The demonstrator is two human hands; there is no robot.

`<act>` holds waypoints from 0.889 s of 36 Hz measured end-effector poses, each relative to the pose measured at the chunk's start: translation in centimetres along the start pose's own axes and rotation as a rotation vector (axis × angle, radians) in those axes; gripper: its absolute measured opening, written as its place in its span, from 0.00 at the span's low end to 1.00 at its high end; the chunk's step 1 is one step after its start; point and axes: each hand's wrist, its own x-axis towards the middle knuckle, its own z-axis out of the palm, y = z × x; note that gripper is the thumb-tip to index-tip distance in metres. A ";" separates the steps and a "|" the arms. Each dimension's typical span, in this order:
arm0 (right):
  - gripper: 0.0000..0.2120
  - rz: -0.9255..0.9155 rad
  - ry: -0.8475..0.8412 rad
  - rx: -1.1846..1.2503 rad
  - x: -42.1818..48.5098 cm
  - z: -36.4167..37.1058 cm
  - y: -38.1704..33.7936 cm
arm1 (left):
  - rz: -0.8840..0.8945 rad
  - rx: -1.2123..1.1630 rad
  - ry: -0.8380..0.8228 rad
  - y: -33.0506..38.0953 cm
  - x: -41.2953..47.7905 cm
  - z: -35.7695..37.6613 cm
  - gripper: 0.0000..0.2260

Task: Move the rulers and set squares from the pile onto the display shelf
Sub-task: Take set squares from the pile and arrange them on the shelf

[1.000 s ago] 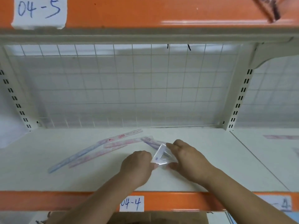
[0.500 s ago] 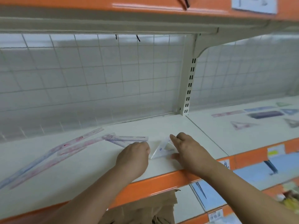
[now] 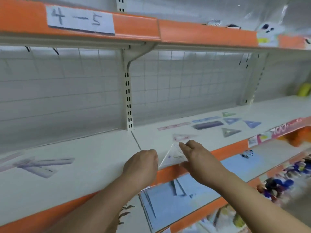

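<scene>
I hold a clear set square [image 3: 171, 157] between both hands, low over the white display shelf [image 3: 94, 153], just right of the seam between two shelf sections. My left hand [image 3: 141, 163], fingers curled, grips its left corner. My right hand [image 3: 198, 158] pinches its right side, fingers on top and thumb below. A few rulers [image 3: 42, 163] lie on the left section. On the right section lie a pink set square [image 3: 183, 137], a pink ruler [image 3: 175, 126], a dark ruler [image 3: 208, 125] and several coloured set squares [image 3: 232, 120].
A wire grid back panel [image 3: 67, 91] and a slotted upright [image 3: 128, 98] stand behind the shelf. An orange-edged shelf [image 3: 134, 29] hangs overhead. Below the orange front edge, a lower shelf holds blue sheets [image 3: 176, 195] and blurred goods [image 3: 282, 182].
Both hands have carried the set square to the right, away from the rulers and past the shelf seam. The view has swung right, bringing the neighbouring section's rulers and set squares closer.
</scene>
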 end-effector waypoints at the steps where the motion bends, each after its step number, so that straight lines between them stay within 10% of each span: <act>1: 0.26 0.004 -0.005 -0.005 -0.5 -0.3 1.5 | 0.005 -0.008 0.002 1.5 0.4 0.5 0.11; 32: 0.28 0.212 0.069 -0.044 -0.9 -2.1 32.4 | 0.197 0.073 -0.101 25.4 20.5 10.6 0.08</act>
